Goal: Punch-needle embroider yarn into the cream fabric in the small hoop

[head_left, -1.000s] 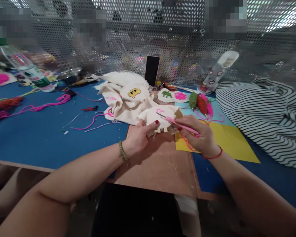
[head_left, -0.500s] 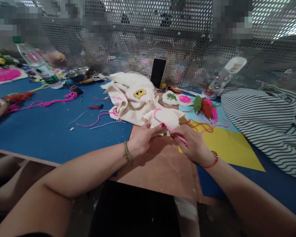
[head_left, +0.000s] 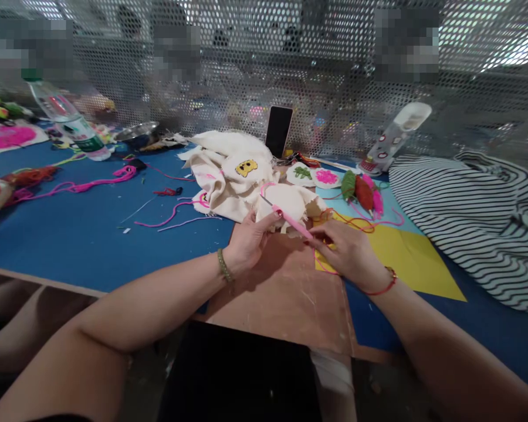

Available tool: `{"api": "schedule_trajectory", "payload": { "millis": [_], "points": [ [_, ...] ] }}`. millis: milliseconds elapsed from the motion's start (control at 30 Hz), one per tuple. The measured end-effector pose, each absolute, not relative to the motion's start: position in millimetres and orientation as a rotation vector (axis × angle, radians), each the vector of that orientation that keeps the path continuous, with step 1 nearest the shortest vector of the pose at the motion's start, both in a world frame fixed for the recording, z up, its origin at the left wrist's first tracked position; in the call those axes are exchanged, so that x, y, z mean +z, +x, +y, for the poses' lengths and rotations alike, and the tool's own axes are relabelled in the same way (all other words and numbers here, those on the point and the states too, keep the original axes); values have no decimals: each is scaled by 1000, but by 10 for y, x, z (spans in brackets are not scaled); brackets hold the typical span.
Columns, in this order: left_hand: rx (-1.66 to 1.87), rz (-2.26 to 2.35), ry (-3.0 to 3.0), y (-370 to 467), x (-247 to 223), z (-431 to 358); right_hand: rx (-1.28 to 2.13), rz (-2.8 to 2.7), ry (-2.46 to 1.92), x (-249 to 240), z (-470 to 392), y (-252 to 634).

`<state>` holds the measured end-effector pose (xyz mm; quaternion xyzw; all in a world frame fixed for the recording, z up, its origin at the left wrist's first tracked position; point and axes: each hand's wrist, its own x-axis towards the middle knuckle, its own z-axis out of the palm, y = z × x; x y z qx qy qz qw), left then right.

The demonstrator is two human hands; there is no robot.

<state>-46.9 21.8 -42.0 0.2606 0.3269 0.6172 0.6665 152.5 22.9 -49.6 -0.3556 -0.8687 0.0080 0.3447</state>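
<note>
My left hand is closed on the near edge of a cream cloth stretched into a round, which carries a short pink yarn arc at its upper left. Its thumb lies against a pink punch needle, whose thin metal tip slants up-left over the cloth. At the handle's rear end, the fingers of my right hand are pinched together. Pink yarn hangs below those fingers. More loose cream fabric with a yellow stitched animal face spreads behind the round.
A phone leans upright against the perforated metal screen. To the right are yarn bundles, a yellow sheet, a clear cup and striped fabric. A bottle and pink yarn occupy the left.
My right hand has slid back along the punch needle to its rear end, baring more of the pink handle. The left thumb stays by the needle; the view has shifted slightly.
</note>
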Motion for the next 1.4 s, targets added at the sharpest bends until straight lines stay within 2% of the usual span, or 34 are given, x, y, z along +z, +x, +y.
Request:
{"api": "schedule_trajectory", "payload": {
  "millis": [367,867,1100,1267,1400],
  "points": [
    [1381,777,542,-474,-426,218,-53,-2452,-899,-458,287,1620],
    [1375,790,588,-478,-442,223,59,-2663,-791,-315,312,1752],
    [1370,767,584,-478,-459,222,45,-2585,-847,-327,322,1798],
    [1368,716,625,-456,-421,207,-79,-2298,-930,-281,309,1792],
    [1351,712,602,-445,-412,184,-85,-2263,-798,-318,316,1691]
  ]
}}
